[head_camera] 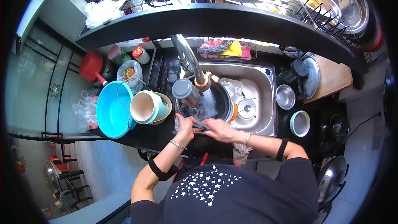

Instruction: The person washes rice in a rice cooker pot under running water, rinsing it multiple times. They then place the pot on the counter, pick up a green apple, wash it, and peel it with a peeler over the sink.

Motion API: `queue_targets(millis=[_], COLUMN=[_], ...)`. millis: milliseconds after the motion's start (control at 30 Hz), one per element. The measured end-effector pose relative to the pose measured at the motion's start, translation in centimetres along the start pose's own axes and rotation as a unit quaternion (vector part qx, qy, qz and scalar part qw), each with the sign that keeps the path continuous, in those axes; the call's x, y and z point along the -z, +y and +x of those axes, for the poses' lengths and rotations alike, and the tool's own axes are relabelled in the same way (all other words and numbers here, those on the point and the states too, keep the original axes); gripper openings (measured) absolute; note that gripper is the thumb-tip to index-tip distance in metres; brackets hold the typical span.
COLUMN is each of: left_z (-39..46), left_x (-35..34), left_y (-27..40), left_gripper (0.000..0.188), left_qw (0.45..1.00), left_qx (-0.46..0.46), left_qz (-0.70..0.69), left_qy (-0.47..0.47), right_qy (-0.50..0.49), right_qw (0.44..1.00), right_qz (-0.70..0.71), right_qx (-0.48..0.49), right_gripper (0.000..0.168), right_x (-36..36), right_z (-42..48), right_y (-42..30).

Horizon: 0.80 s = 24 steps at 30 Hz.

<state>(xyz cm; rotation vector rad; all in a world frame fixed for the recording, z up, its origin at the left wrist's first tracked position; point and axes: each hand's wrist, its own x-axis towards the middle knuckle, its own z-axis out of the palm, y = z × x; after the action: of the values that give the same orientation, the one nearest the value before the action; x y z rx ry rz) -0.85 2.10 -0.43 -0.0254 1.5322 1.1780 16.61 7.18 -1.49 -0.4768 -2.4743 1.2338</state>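
A dark round pot [224, 107] sits in the left part of the steel sink [270, 99]. Water from the chrome faucet [190, 51] runs down into it. A grey lidded cup [186, 91] stands tilted at the pot's left side. At the near rim, my left hand [186, 128] and my right hand [223, 130] close around a dark grey piece [201, 126]; whether it is separate from the pot is hidden by the fingers. An orange ring-shaped part [234, 112] shows at the pot's right. Farther right in the sink lie clear plastic pieces [231, 84] and a drain strainer [247, 109].
Left of the sink are a blue basin [108, 112], a pale green bucket [157, 107] and a red-lidded jar [141, 55]. A metal bowl [285, 97], a white ramekin [300, 123] and a wooden cutting board [332, 74] are at the right. A black shelf [217, 18] overhangs the sink.
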Motion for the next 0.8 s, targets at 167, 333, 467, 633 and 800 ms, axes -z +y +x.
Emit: queue_targets(millis=[167,333,467,633,800], left_z=[-0.9,1.7,2.4,0.6,-0.4], left_x=[1.1,2.2,2.4,0.7,-0.6], left_y=[2.0,1.7,-0.3,-2.2,-2.7], left_gripper=[0.096,0.034,0.044,0.06,0.074], left_qw=[0.993,0.954,0.918,0.884,0.841], left_qx=[0.037,0.244,0.326,0.305,0.369], left_qz=[0.033,-0.076,-0.037,-0.017,-0.018], left_qy=[-0.108,-0.156,-0.223,-0.355,-0.395], right_qy=[-0.062,-0.124,-0.068,-0.007,-0.017], right_qw=[0.941,0.97,0.992,0.996,0.989], right_qz=[-0.312,-0.117,-0.035,0.026,0.029], right_qx=[0.113,0.174,0.104,-0.082,-0.147], right_gripper=[0.03,0.039,0.042,0.029,0.027], right_x=[9.9,15.8,16.7,16.7,17.1], right_z=[-1.6,2.2,3.5,4.9,5.8], right_y=[8.2,4.7,3.8,3.2,2.8])
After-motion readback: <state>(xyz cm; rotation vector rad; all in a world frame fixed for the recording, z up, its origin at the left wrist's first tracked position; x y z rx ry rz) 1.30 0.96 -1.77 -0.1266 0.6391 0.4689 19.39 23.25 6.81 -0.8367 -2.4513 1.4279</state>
